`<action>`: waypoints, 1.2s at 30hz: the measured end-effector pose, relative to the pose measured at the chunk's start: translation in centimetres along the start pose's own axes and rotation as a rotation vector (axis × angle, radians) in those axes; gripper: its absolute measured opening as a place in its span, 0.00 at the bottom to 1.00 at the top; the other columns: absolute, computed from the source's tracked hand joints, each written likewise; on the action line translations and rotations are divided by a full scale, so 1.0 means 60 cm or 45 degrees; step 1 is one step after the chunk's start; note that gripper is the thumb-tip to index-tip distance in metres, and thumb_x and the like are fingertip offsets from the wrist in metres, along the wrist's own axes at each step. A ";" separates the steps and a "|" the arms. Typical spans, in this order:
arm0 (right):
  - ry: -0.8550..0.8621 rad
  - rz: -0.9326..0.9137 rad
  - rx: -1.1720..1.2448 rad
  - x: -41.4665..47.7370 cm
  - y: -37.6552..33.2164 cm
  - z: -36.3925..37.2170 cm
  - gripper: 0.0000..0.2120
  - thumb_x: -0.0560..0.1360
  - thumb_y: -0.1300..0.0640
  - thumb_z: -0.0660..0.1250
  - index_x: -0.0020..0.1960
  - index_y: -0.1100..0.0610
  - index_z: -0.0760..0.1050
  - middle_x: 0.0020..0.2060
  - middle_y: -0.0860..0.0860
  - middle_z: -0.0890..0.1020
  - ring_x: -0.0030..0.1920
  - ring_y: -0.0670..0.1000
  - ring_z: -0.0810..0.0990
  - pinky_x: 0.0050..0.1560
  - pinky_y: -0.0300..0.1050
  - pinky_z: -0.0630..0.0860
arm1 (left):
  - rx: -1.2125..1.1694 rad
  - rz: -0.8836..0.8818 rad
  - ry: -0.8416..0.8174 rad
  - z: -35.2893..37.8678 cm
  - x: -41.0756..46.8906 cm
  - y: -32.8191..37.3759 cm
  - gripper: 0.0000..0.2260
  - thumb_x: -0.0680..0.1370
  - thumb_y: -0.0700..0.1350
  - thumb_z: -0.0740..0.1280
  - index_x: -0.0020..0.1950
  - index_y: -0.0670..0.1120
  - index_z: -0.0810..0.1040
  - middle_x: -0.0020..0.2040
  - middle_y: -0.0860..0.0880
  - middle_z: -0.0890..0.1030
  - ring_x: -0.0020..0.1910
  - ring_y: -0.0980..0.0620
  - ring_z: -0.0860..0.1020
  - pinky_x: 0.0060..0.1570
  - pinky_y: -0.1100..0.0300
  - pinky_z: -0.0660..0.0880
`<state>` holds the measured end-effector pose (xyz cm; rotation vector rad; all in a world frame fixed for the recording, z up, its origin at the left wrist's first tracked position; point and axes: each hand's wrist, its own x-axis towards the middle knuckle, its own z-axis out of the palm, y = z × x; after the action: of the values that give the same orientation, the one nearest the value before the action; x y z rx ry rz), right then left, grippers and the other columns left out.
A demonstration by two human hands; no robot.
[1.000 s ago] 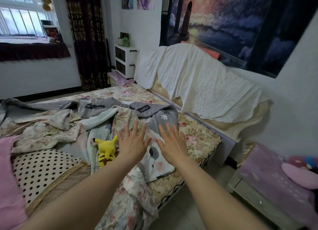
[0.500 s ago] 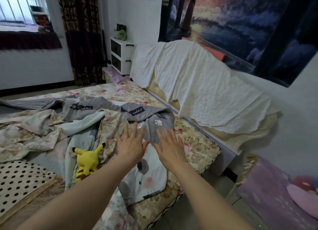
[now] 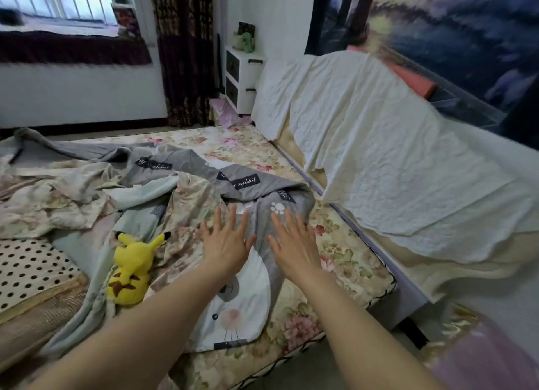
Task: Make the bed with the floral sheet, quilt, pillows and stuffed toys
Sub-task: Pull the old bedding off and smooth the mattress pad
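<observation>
Grey quilt (image 3: 256,185) under left hand (image 3: 226,242), right hand (image 3: 293,245) flat

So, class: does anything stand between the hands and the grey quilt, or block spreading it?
Nothing visible separates the left hand and right hand from the grey quilt. The yellow stuffed toy lies on the crumpled bedding beside the left hand, likely in the way.

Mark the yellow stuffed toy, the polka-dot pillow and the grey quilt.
yellow stuffed toy (image 3: 132,260), head view, on its yellow body.
polka-dot pillow (image 3: 32,270), head view, on its dotted top face.
grey quilt (image 3: 272,184), head view, on the grey fold beside the rabbit label.
</observation>
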<state>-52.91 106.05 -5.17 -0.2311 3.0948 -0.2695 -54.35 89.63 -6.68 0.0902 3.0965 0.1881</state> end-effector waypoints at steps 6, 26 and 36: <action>-0.044 -0.069 0.061 0.082 0.067 0.024 0.27 0.83 0.42 0.44 0.79 0.44 0.41 0.79 0.51 0.42 0.78 0.52 0.38 0.77 0.58 0.43 | 0.006 -0.104 -0.046 0.035 0.058 0.030 0.29 0.80 0.65 0.42 0.79 0.58 0.38 0.79 0.52 0.36 0.77 0.42 0.34 0.73 0.35 0.39; -0.318 -0.276 -0.020 0.358 0.205 0.181 0.28 0.84 0.50 0.49 0.79 0.45 0.41 0.79 0.50 0.44 0.79 0.54 0.42 0.77 0.58 0.46 | 0.048 -0.235 -0.196 0.205 0.307 0.048 0.30 0.80 0.65 0.43 0.79 0.56 0.37 0.79 0.50 0.37 0.77 0.41 0.36 0.72 0.35 0.36; -0.461 -0.426 -0.115 0.426 0.238 0.355 0.44 0.76 0.68 0.60 0.79 0.45 0.38 0.79 0.50 0.41 0.78 0.54 0.40 0.77 0.57 0.46 | 0.000 -0.344 -0.376 0.384 0.338 0.036 0.33 0.81 0.64 0.49 0.80 0.52 0.40 0.80 0.48 0.38 0.78 0.42 0.37 0.74 0.37 0.42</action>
<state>-79.45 112.54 -28.96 -0.7156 2.6994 -0.0805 -73.50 95.75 -29.98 -0.2733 2.7763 0.1490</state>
